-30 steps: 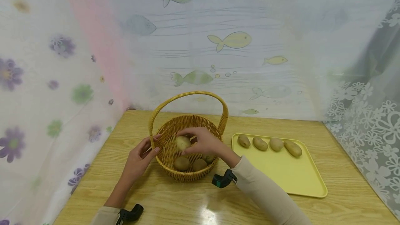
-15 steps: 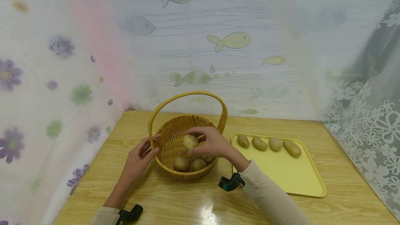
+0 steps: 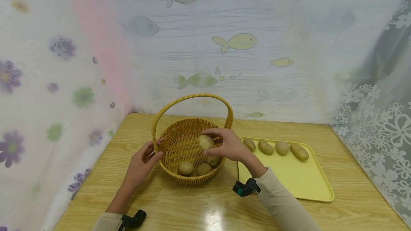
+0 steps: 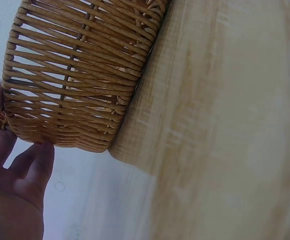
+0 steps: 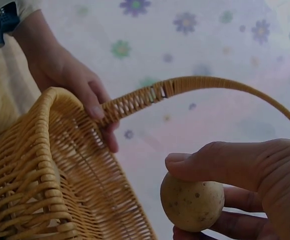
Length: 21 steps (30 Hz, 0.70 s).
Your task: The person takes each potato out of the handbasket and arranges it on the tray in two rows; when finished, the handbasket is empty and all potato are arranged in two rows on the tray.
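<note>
My right hand (image 3: 229, 147) pinches a potato (image 3: 206, 142) between thumb and fingers over the right side of the wicker basket (image 3: 173, 131); the right wrist view shows the same potato (image 5: 192, 202) close up. At the basket's left rim, my left hand (image 3: 142, 161) grips the edge by the foot of the handle, thumb outside and fingers reaching over. From the left wrist view, those fingers (image 4: 42, 162) touch the woven wall (image 4: 74, 75). Inside the basket lie a potato (image 3: 186, 168) near the front, another potato (image 3: 204, 169) beside it, and a third potato (image 3: 213, 160) partly behind my right hand.
A yellow tray (image 3: 289, 184) stands right of the basket on the wooden table (image 3: 179, 209). Several potatoes (image 3: 282, 148) lie in a row along its far edge. The basket's tall arched handle (image 3: 192, 96) rises over its middle. Patterned curtains (image 3: 237, 17) enclose the table.
My right hand has moved rightward with the potato, from the basket's middle to its right side. My left hand has stayed on the rim.
</note>
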Motion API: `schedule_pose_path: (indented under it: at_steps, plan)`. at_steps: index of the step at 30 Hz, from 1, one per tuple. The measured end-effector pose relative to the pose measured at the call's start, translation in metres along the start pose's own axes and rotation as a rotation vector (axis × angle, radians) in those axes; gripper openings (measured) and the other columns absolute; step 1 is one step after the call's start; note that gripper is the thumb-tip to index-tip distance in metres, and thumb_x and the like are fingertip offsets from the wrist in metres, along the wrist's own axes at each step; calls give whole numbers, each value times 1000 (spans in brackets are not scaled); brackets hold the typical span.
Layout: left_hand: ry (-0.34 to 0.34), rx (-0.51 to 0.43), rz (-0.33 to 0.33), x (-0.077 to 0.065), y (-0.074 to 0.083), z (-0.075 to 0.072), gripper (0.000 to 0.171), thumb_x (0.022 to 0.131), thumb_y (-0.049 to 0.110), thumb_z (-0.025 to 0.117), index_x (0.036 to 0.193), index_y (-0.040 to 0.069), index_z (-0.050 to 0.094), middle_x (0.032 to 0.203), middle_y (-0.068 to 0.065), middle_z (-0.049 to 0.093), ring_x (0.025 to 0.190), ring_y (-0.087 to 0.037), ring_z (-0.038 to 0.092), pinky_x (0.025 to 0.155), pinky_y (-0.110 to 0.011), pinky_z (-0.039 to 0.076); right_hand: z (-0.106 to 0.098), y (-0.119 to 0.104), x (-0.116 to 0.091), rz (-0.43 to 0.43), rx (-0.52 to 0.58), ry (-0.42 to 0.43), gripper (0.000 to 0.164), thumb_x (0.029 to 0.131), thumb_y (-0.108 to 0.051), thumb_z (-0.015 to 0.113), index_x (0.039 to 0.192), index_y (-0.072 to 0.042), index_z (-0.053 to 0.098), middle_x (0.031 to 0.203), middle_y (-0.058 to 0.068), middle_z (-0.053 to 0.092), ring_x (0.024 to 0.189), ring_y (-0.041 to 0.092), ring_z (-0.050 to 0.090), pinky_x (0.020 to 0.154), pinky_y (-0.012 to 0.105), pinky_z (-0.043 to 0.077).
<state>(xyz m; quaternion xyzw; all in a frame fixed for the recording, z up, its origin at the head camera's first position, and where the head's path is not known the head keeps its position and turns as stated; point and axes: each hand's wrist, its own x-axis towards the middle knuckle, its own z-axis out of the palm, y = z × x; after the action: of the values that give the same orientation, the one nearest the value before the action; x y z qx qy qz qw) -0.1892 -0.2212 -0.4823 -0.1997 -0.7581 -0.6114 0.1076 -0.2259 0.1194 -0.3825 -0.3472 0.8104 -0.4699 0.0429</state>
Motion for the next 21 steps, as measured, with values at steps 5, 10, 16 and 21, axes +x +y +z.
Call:
schedule_pose_path:
  at_steps: [5, 10, 16, 21]
  plan:
    - [2, 0, 2, 0, -1, 0, 43, 106, 11, 64, 148, 4, 53, 154, -9, 52, 146, -25, 41, 108, -26, 45, -4, 2, -6, 8, 12, 23, 58, 85, -13, 89, 138, -6, 67, 133, 8, 67, 111, 29, 66, 93, 46, 59]
    - [1, -12, 15, 0, 0, 0, 42, 106, 9, 63, 146, 0, 53, 154, -11, 51, 145, -26, 42, 107, -27, 46, -7, 5, -11, 20, 33, 32, 59, 85, -11, 89, 139, -3, 65, 134, 11, 65, 113, 31, 65, 93, 46, 58]
    - [4, 5, 9, 0, -1, -1, 42, 106, 11, 64, 147, 3, 54, 154, -10, 52, 146, -27, 41, 107, -26, 46, -14, 8, -22, 32, 12, 58, 59, 86, -12, 88, 139, -3, 65, 137, 11, 64, 116, 29, 63, 95, 41, 58]
    - [4, 3, 10, 0, -1, 0, 42, 106, 11, 63, 147, 4, 54, 153, -11, 52, 146, -28, 41, 108, -26, 45, -19, 11, -30, 36, 16, 74, 57, 87, -13, 87, 139, -3, 65, 138, 13, 63, 117, 29, 62, 96, 45, 57]
